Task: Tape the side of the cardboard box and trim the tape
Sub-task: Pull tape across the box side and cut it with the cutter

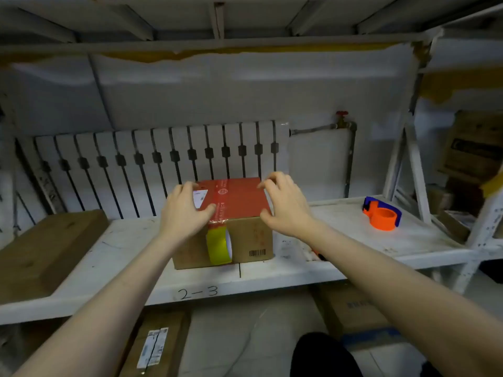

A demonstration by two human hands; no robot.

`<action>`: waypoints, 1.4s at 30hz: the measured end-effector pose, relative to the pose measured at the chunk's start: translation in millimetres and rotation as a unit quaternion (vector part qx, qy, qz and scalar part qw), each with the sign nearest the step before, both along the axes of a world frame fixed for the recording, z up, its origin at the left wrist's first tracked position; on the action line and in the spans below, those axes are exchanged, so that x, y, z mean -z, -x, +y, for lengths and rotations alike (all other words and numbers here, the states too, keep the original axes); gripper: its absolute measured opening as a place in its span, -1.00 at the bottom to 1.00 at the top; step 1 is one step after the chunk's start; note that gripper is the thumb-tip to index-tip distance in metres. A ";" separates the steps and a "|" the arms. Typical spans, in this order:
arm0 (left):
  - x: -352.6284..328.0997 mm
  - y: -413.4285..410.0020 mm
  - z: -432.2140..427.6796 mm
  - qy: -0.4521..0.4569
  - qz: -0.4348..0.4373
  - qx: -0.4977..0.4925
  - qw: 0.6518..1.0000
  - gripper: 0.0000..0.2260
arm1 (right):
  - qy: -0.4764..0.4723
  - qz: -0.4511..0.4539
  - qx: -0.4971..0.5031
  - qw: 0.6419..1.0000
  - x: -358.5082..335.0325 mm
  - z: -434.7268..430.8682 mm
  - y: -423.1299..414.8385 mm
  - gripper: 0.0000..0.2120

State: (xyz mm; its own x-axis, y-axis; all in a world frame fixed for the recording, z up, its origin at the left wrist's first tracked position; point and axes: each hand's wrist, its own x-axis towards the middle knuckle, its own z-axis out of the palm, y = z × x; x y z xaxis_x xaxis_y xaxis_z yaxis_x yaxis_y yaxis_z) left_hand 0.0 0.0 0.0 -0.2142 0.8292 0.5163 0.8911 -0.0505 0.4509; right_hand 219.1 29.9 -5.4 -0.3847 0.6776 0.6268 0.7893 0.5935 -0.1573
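One head-worn view looks forward and down, close over the white shelf (340, 235).

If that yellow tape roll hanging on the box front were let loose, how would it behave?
The tape roll is round, so it would likely roll along the shelf. It seems light, dangling from tape stuck to the box. Its glossy surface may be slippery.

Storage nook with white metal shelving

A white radiator (158, 156) is standing against the pale wall (217, 99) behind a scuffed white shelf (340, 240) marked "2-3"; a pipe with a red valve (342, 114) is running off its right end, and cardboard cartons (155, 346) are lying on the floor beneath.
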 end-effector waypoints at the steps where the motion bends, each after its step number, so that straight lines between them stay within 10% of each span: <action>1: 1.5 -0.2 -1.6 0.016 -0.007 -0.007 1.000 -0.49 | 0.004 -0.010 -0.004 1.000 3.7 -1.8 3.0 -0.55; 23: 45.1 17.6 23.5 0.086 -0.054 -0.026 0.994 -0.93 | 0.123 -0.078 -0.042 0.988 68.1 40.0 27.6 -0.63; 31: 40.8 19.4 62.6 0.085 0.001 0.023 0.996 -0.80 | 0.095 -0.057 -0.058 0.992 74.7 78.7 42.6 -0.65; 42: 46.5 -26.9 91.5 0.105 0.074 0.105 0.986 -0.84 | 0.136 0.185 0.120 0.966 111.7 98.7 -9.9 -0.71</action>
